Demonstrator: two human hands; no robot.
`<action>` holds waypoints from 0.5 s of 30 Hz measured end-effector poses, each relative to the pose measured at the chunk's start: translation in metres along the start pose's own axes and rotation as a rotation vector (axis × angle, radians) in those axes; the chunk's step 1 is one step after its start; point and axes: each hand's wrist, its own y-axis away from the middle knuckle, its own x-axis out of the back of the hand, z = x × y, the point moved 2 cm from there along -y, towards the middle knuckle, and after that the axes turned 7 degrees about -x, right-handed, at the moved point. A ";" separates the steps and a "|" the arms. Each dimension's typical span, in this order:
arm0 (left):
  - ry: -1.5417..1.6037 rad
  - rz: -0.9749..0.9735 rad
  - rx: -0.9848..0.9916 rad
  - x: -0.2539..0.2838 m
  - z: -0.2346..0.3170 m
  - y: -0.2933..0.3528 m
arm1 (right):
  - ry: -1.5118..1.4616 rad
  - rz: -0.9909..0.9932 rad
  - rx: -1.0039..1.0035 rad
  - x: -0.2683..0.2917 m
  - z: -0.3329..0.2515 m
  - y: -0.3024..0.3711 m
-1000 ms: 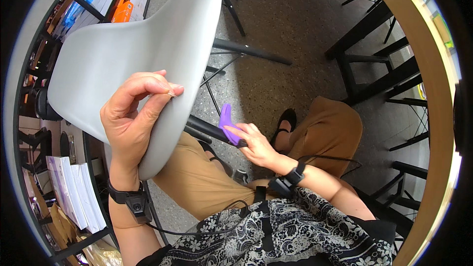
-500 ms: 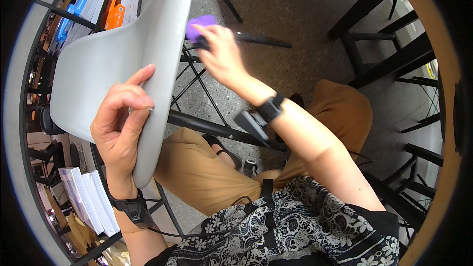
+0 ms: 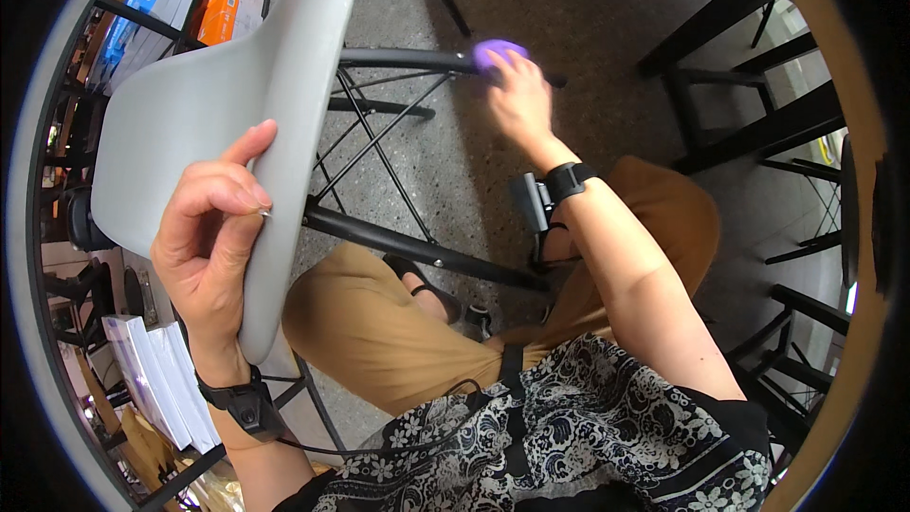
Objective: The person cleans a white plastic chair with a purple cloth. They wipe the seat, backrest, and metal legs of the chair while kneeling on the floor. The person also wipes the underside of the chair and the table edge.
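A grey plastic chair lies tipped on its side, its black legs pointing to the right. My right hand is closed on a purple cloth, pressed round the upper chair leg toward its far end; motion slightly blurs it. Against the edge of the chair shell rests my left hand, thumb and forefinger pinched together. A tiny whitish bit shows at those fingertips, too small to name. A second chair leg passes above my knees, with thin black cross rods between the legs.
At left stands a black-framed shelf with an orange box, blue packages and stacks of white paper. Dark table legs and more black chair frames are at right. Speckled grey floor lies below.
My right hand has slid the purple cloth rightward along the chair leg, away from the shell. The chair and my left hand have shifted slightly left in view; the left pinch is unchanged.
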 end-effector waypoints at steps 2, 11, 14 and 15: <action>0.009 -0.007 -0.010 -0.007 -0.002 -0.004 | -0.174 -0.172 -0.305 0.012 0.039 -0.007; -0.076 0.013 0.092 -0.017 0.007 0.002 | -0.303 -0.086 0.166 -0.005 -0.023 -0.020; -0.060 0.002 0.100 -0.020 0.011 0.003 | -0.249 -0.221 -0.204 -0.018 0.035 -0.030; -0.043 -0.007 0.094 -0.023 0.007 0.001 | -0.262 -0.208 -0.083 -0.012 0.061 -0.032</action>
